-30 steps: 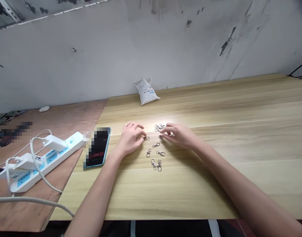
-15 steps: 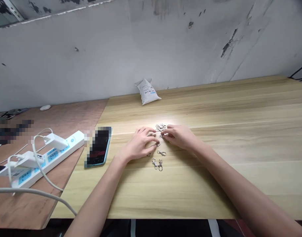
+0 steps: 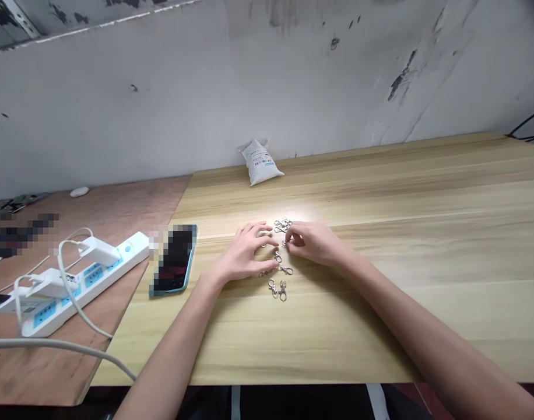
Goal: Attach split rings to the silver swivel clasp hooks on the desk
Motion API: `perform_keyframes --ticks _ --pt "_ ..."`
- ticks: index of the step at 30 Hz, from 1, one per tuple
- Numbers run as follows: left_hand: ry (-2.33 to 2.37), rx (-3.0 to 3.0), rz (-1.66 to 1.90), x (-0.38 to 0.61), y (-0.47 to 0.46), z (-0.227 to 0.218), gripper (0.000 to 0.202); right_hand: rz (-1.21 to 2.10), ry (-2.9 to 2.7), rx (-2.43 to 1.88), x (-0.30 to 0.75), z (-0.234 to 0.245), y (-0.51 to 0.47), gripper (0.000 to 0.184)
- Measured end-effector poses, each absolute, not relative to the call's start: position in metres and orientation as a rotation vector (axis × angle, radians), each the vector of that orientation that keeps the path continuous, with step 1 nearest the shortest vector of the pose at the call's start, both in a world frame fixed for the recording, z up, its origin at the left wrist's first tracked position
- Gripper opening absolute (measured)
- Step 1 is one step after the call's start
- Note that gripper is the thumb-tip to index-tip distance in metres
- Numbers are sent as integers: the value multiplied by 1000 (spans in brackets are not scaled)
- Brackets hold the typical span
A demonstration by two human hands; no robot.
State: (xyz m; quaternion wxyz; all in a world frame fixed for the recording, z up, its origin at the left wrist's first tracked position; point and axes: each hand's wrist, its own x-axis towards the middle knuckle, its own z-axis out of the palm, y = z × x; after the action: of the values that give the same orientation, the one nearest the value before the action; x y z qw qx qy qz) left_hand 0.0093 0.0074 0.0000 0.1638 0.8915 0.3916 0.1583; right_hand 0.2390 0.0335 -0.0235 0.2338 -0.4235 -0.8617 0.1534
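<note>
Several small metal keychain clasps [image 3: 279, 288] lie scattered on the light wooden table [image 3: 380, 262], with a small heap of them [image 3: 283, 224] a little farther back under a bright light spot. My left hand [image 3: 246, 254] rests flat over the clasps with fingers stretched out, its fingertips touching one or two of them. My right hand [image 3: 314, 242] sits just right of the heap, fingers curled in a pinch on one clasp at its fingertips.
A phone [image 3: 175, 259] with a blue case lies left of my hands. A white power strip [image 3: 74, 283] with chargers and cables sits on the brown board at left. A small white bag [image 3: 259, 162] leans by the wall.
My left hand slid right from beside the phone onto the scattered clasps and flattened out. The right hand stayed by the heap, still pinching.
</note>
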Motion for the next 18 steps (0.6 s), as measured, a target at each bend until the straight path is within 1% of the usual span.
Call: perform_keyframes --ticks 6,8,13,18 --pt "1051 2550 482 11 7 2 11 492 -2229 -1055 237 -19 31 7" --pt "1076 2547 552 12 8 2 11 511 -2207 -1034 235 -19 30 7" --pt "1249 2547 740 13 11 -1 17 571 -2151 -972 227 -22 25 6" --pt "1208 2545 854 16 9 4 9 660 -2073 -887 220 -20 19 6"
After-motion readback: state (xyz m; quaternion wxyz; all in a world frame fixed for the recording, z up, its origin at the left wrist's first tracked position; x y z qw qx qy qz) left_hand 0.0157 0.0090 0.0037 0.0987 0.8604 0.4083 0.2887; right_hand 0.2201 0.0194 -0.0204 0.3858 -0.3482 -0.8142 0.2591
